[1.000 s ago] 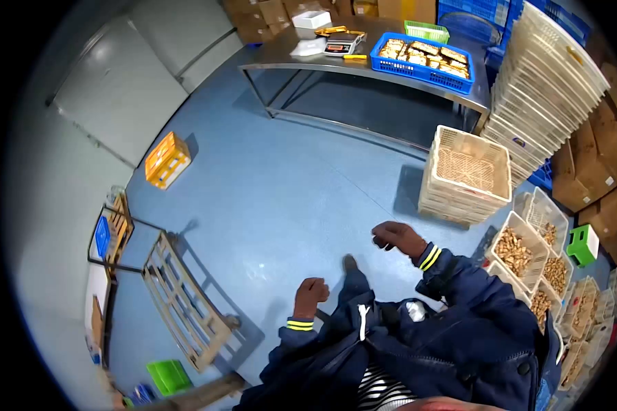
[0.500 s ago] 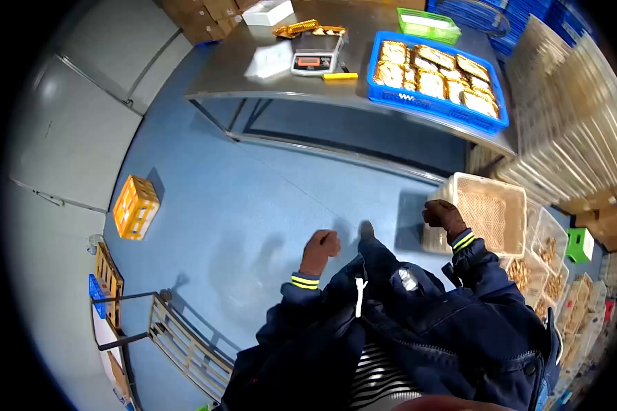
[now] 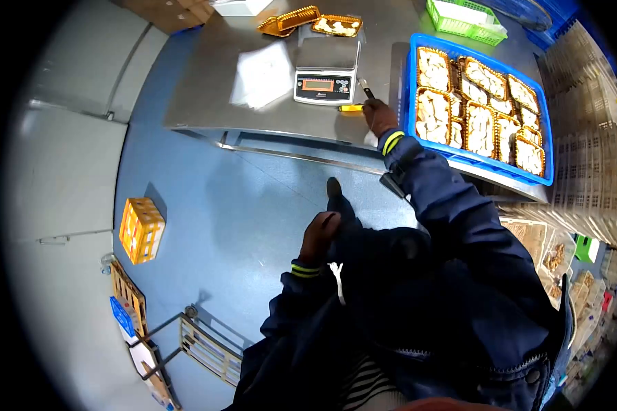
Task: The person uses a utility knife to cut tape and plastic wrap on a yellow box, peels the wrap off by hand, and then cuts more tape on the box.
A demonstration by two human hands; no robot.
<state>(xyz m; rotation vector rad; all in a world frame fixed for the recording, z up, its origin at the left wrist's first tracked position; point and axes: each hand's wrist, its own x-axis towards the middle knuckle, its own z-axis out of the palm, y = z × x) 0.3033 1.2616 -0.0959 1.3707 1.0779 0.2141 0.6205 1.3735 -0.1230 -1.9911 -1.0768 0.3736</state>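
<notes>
My right hand [image 3: 380, 116] is at the front edge of the steel table, its fingers drawn together. They touch the right end of a slim yellow tool [image 3: 351, 107] and a thin black tool [image 3: 367, 92] with a light tip. Which of these it grips is hidden. Just left stands a digital scale [image 3: 323, 85] with a bare metal pan. Right of the hand is a blue crate [image 3: 413, 89] holding several gold trays [image 3: 481, 130] of pale food pieces. My left hand [image 3: 320, 234] hangs low over the floor, curled into a fist, nothing visible in it.
On the steel table [image 3: 206, 96] lie white sheets [image 3: 262, 74], gold trays [image 3: 298, 18] and a green basket [image 3: 467, 22]. Stacked pale crates [image 3: 593, 171] rise at the right. A yellow box [image 3: 142, 229] and a metal cart [image 3: 209, 349] stand on the floor at left.
I have moved closer to the table. My right hand has gone from beside the pale crate up to the tools by the scale. My left hand stays low and closed.
</notes>
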